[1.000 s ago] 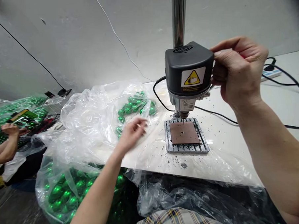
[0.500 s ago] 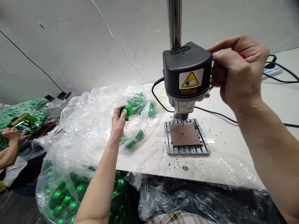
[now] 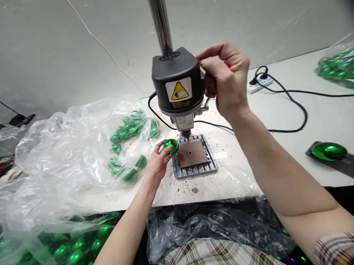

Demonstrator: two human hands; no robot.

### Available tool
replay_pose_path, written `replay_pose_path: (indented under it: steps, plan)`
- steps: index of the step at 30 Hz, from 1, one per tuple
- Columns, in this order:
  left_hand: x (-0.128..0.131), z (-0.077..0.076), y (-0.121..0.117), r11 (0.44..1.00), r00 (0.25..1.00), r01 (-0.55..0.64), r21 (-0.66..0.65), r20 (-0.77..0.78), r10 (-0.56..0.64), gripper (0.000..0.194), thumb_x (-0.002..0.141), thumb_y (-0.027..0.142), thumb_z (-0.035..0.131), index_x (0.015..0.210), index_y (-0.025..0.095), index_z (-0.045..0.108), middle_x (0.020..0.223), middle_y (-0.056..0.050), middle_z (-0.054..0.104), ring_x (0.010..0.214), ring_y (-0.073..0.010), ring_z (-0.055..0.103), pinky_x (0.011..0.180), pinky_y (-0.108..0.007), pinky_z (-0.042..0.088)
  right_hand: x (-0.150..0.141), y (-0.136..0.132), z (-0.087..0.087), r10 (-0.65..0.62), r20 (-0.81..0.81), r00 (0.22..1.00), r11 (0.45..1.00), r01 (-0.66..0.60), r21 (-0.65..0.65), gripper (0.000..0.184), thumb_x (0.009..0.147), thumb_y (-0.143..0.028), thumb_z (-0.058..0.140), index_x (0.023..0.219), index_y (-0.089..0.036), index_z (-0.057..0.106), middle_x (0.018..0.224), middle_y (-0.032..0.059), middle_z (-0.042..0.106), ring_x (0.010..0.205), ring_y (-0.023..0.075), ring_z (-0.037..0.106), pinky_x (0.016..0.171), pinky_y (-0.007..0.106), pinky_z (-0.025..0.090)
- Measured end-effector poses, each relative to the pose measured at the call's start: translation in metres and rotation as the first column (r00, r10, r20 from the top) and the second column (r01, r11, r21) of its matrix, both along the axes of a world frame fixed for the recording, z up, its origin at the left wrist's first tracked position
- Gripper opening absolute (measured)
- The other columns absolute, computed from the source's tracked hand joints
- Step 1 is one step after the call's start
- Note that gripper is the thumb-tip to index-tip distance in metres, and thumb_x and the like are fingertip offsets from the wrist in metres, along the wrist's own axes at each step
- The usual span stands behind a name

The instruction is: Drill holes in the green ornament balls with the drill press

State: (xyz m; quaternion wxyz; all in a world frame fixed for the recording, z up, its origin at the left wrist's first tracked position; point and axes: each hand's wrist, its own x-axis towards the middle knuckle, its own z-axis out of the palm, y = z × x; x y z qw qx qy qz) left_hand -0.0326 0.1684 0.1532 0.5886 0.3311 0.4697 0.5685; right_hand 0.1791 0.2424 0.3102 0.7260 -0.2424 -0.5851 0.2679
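My left hand [image 3: 160,160] pinches a shiny green half-ball [image 3: 171,146], its hollow side showing, at the left edge of the brown board [image 3: 192,158]. That board has a small hole and lies on the slotted metal base [image 3: 196,171] of a drill press [image 3: 176,79]. Above the board is the bit, pointing down. My right hand [image 3: 232,81] is closed at the right side of the black motor housing, around a handle of which only a bit of red shows between the fingers.
Dark shavings [image 3: 194,190] litter the table. Clear plastic [image 3: 60,145] with green half-balls [image 3: 132,126] covers the left. On the right are a power strip [image 3: 259,84], cables, a bag of green balls [image 3: 342,66] and a green half-ball [image 3: 328,151] on a dark strip. Below lie more green pieces [image 3: 73,254].
My left hand has brought the green half-ball from the plastic rightward to the board's edge. My right hand stays at the drill press. The view has turned right, and the other person is out of sight.
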Motion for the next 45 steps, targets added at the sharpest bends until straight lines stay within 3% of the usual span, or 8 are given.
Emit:
replay_pose_path:
  steps: [5, 12, 18, 21, 27, 34, 39, 45]
  plan:
    - [0.020, -0.016, 0.008, 0.994, 0.960, 0.024, 0.106, -0.280, 0.006, 0.064, 0.063, 0.039, 0.090, 0.115, 0.018, 0.060, 0.091, -0.004, 0.074, 0.086, -0.0168, 0.069, 0.083, -0.032, 0.051, 0.000, -0.006, 0.003, -0.001, -0.049, 0.999, 1.000, 0.000, -0.019, 0.030, 0.085, -0.053, 0.069, 0.082, -0.026, 0.059, 0.049, -0.0063, 0.037, 0.037, 0.0097, 0.027, 0.031, 0.027, 0.022]
    - [0.033, -0.024, 0.006, 0.978, 0.893, 0.149, 0.149, -0.446, -0.069, 0.060, 0.065, 0.043, 0.087, 0.113, 0.018, 0.062, 0.095, -0.005, 0.073, 0.081, -0.0169, 0.066, 0.073, -0.029, 0.051, -0.004, -0.013, 0.010, -0.018, -0.057, 0.998, 0.999, 0.016, -0.040, 0.015, 0.086, -0.036, 0.067, 0.079, -0.025, 0.058, 0.050, -0.0061, 0.037, 0.039, 0.0099, 0.026, 0.034, 0.027, 0.024]
    - [0.038, -0.029, 0.003, 0.946, 0.680, 0.195, 0.258, -0.731, 0.059, 0.051, 0.066, 0.033, 0.087, 0.111, 0.019, 0.068, 0.101, -0.006, 0.068, 0.093, -0.0213, 0.062, 0.082, -0.034, 0.049, -0.001, -0.015, 0.010, 0.006, -0.082, 0.997, 0.997, -0.012, -0.074, 0.014, 0.084, -0.034, 0.071, 0.078, -0.026, 0.060, 0.054, -0.0040, 0.046, 0.042, 0.0118, 0.034, 0.037, 0.028, 0.030]
    - [0.040, -0.032, 0.000, 0.923, 0.619, 0.239, 0.302, -0.780, 0.095, 0.051, 0.067, 0.030, 0.087, 0.113, 0.022, 0.068, 0.104, -0.006, 0.065, 0.105, -0.0248, 0.059, 0.091, -0.038, 0.048, 0.000, -0.017, 0.011, 0.037, -0.067, 0.997, 0.996, -0.042, -0.076, 0.021, 0.083, -0.041, 0.074, 0.079, -0.027, 0.059, 0.052, -0.0053, 0.041, 0.042, 0.0116, 0.033, 0.037, 0.027, 0.030]
    - [0.040, -0.041, 0.003, 0.922, 0.652, 0.239, 0.303, -0.754, 0.078, 0.054, 0.069, 0.033, 0.088, 0.117, 0.021, 0.067, 0.107, -0.007, 0.065, 0.107, -0.0259, 0.058, 0.094, -0.039, 0.046, -0.002, -0.026, 0.010, 0.041, -0.112, 0.993, 0.997, -0.047, -0.053, 0.009, 0.086, -0.020, 0.062, 0.078, -0.023, 0.060, 0.052, -0.0064, 0.039, 0.039, 0.0081, 0.027, 0.036, 0.024, 0.024]
    - [0.040, -0.043, 0.003, 0.916, 0.668, 0.233, 0.327, -0.738, 0.093, 0.054, 0.068, 0.031, 0.089, 0.116, 0.020, 0.068, 0.105, -0.008, 0.064, 0.107, -0.0270, 0.059, 0.094, -0.041, 0.047, 0.001, -0.034, -0.016, -0.080, -0.045, 0.996, 0.985, 0.086, 0.151, 0.021, 0.091, -0.041, 0.067, 0.083, -0.023, 0.061, 0.059, -0.0038, 0.047, 0.043, 0.0080, 0.035, 0.039, 0.024, 0.028]
    - [0.041, -0.043, 0.003, 0.910, 0.674, 0.238, 0.338, -0.732, 0.096, 0.053, 0.068, 0.030, 0.089, 0.116, 0.021, 0.069, 0.107, -0.008, 0.064, 0.108, -0.0269, 0.059, 0.095, -0.041, 0.048, 0.003, -0.049, -0.041, -0.145, -0.038, 0.989, 0.964, 0.150, 0.222, 0.015, 0.091, -0.036, 0.067, 0.081, -0.025, 0.065, 0.060, -0.0015, 0.052, 0.044, 0.0098, 0.035, 0.042, 0.028, 0.029]
    - [0.040, -0.045, 0.002, 0.913, 0.682, 0.238, 0.331, -0.726, 0.086, 0.054, 0.068, 0.030, 0.089, 0.117, 0.021, 0.068, 0.108, -0.008, 0.064, 0.110, -0.0271, 0.059, 0.096, -0.041, 0.049, 0.005, -0.054, -0.055, -0.204, -0.022, 0.979, 0.941, 0.202, 0.272, 0.009, 0.090, -0.035, 0.066, 0.085, -0.029, 0.067, 0.066, 0.0007, 0.059, 0.046, 0.0135, 0.043, 0.045, 0.033, 0.036]
